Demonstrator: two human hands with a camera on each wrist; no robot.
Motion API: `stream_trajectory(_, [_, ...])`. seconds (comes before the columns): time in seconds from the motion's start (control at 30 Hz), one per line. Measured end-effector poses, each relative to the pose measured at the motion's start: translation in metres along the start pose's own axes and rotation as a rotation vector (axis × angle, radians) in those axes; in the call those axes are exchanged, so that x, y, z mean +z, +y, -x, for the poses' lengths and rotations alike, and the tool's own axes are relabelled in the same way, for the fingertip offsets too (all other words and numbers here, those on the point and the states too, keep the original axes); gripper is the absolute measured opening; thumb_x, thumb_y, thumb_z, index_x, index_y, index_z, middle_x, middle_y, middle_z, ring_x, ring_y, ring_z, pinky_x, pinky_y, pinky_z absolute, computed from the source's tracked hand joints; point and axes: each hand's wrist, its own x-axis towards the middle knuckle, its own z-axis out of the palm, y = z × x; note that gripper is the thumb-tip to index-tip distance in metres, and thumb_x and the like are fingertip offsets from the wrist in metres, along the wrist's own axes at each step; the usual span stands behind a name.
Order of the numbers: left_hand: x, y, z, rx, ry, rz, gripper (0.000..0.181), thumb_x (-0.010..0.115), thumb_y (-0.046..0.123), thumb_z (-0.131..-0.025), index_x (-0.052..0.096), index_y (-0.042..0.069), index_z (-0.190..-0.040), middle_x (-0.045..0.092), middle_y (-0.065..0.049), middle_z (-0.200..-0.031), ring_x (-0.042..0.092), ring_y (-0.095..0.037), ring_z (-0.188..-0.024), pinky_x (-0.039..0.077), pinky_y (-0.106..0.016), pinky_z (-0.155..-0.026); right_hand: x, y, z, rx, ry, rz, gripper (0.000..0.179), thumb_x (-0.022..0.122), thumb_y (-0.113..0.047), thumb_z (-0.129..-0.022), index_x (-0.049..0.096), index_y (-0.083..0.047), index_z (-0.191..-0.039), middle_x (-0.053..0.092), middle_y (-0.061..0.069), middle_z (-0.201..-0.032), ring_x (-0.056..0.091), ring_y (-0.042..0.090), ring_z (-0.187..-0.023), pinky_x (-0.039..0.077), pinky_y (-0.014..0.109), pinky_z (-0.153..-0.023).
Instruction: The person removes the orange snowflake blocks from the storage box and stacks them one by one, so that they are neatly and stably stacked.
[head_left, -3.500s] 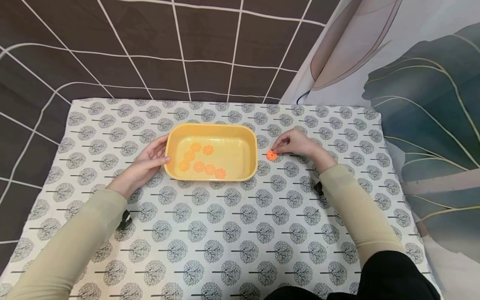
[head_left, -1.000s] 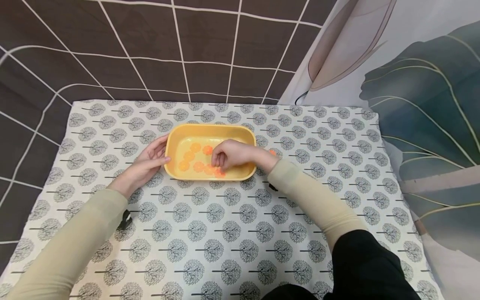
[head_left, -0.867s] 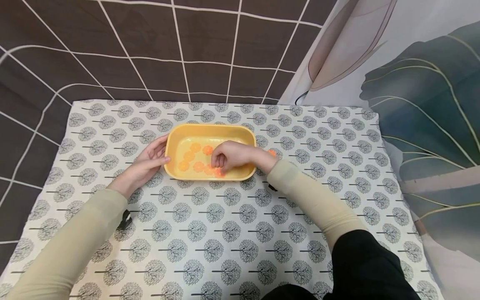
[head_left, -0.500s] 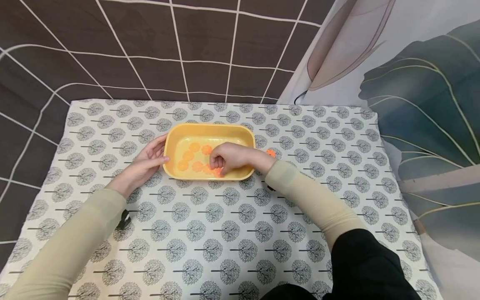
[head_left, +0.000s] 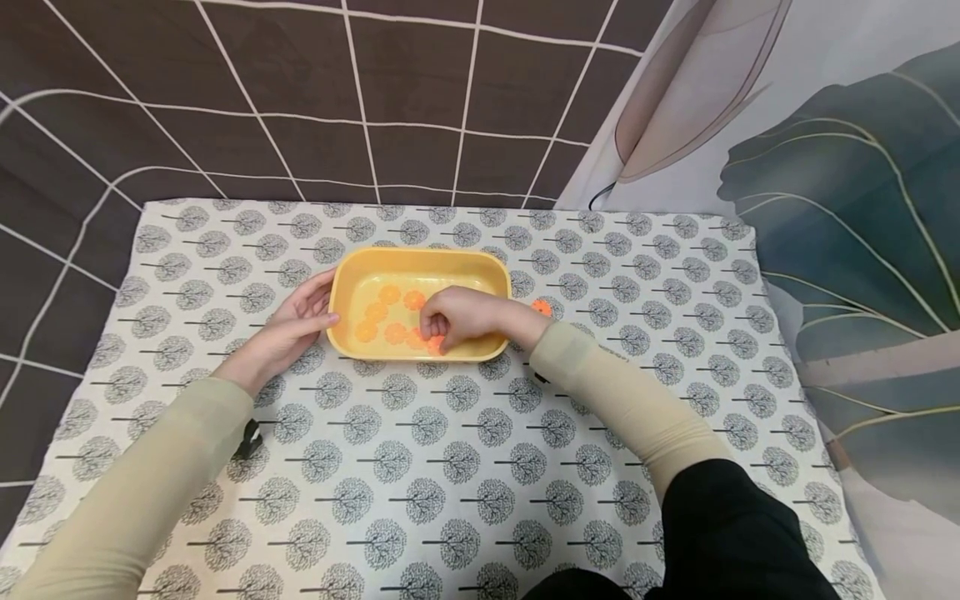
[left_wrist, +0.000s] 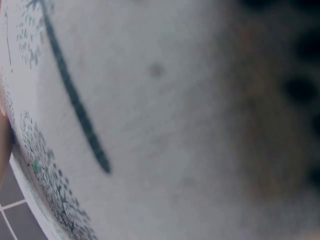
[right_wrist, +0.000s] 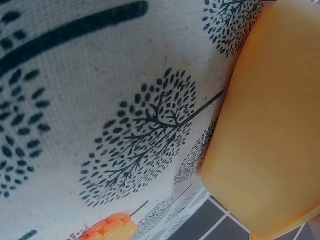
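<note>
A yellow plastic tub (head_left: 420, 257) stands on the patterned cloth. Several flower-shaped orange pieces (head_left: 389, 294) lie spread over the left and middle of its floor. My left hand (head_left: 291, 321) holds the tub's left end, thumb on the rim and fingers behind the wall. Inside the tub, my right hand (head_left: 467, 317) has curled fingers pointing down, thumb and fingers at one orange piece (head_left: 436, 345) near the front wall, which they partly hide. On the cloth right of the tub sits a small layered orange stack (right_wrist: 111, 229), partly seen past the forearm.
The tree-print cloth (head_left: 427, 500) covers the table. A dark tiled-pattern sheet (head_left: 405, 92) rises behind it, and a leaf-print curtain (head_left: 847, 183) hangs at the right. The left wrist view shows mostly blurred cloth.
Since the earliest frame my right hand has moved left from the orange stack on the cloth into the tub. Over the last second it stays almost still. The left hand keeps its hold.
</note>
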Motion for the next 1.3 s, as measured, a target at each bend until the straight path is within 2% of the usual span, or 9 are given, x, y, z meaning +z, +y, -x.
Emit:
stream_trajectory(0.37, [0.001, 0.0, 0.001, -0.004, 0.005, 0.003, 0.08, 0.062, -0.006, -0.098, 0.027, 0.014, -0.167, 0.012, -0.011, -0.179, 0.015, -0.026, -0.165, 0.022, -0.027, -0.136, -0.002, 0.0, 0.003, 0.0, 0.016, 0.004, 0.017, 0.085, -0.003, -0.084, 0.074, -0.011, -0.093, 0.069, 0.0, -0.087, 0.061, 0.012, -0.081, 0.054, 0.018, -0.076])
stream_trajectory(0.53, [0.001, 0.0, 0.002, -0.008, 0.011, 0.009, 0.081, 0.063, -0.006, -0.098, 0.027, 0.013, -0.168, 0.011, -0.013, -0.179, 0.015, -0.027, -0.165, 0.024, -0.026, -0.135, -0.009, -0.002, 0.006, -0.002, 0.03, 0.008, 0.012, 0.084, -0.005, -0.087, 0.075, -0.013, -0.09, 0.072, 0.0, -0.087, 0.063, 0.012, -0.082, 0.055, 0.019, -0.077])
stream_trajectory(0.77, [0.0, 0.0, 0.002, 0.002, 0.001, 0.028, 0.081, 0.064, -0.005, -0.097, 0.028, 0.013, -0.167, 0.011, -0.013, -0.179, 0.015, -0.027, -0.165, 0.028, -0.023, -0.133, -0.021, 0.001, 0.012, -0.026, 0.062, -0.059, 0.013, 0.086, -0.012, -0.088, 0.074, -0.008, -0.09, 0.075, 0.004, -0.088, 0.064, 0.012, -0.08, 0.057, 0.019, -0.076])
stream_trajectory(0.97, [0.001, 0.0, 0.002, 0.01, 0.001, 0.033, 0.081, 0.064, -0.006, -0.097, 0.027, 0.012, -0.167, 0.011, -0.014, -0.179, 0.016, -0.027, -0.165, 0.028, -0.023, -0.133, -0.035, 0.004, 0.025, -0.017, 0.135, -0.075, 0.014, 0.087, -0.014, -0.087, 0.076, -0.007, -0.093, 0.077, 0.004, -0.091, 0.067, 0.015, -0.084, 0.06, 0.023, -0.081])
stream_trajectory(1.13, [0.0, 0.0, 0.001, 0.01, -0.004, 0.027, 0.082, 0.065, -0.005, -0.098, 0.025, 0.011, -0.168, 0.011, -0.014, -0.179, 0.015, -0.028, -0.165, 0.027, -0.024, -0.133, -0.05, 0.01, 0.04, -0.01, 0.207, -0.13, 0.008, 0.081, -0.006, -0.091, 0.075, -0.005, -0.095, 0.078, 0.008, -0.095, 0.069, 0.018, -0.089, 0.062, 0.025, -0.086])
stream_trajectory(1.3, [0.0, -0.001, 0.0, 0.013, -0.01, 0.018, 0.08, 0.064, -0.004, -0.098, 0.027, 0.013, -0.167, 0.013, -0.013, -0.179, 0.02, -0.024, -0.163, 0.028, -0.023, -0.133, -0.063, 0.021, 0.058, -0.006, 0.29, -0.196, 0.009, 0.08, -0.002, -0.09, 0.075, -0.002, -0.097, 0.077, 0.012, -0.096, 0.069, 0.017, -0.088, 0.062, 0.022, -0.084])
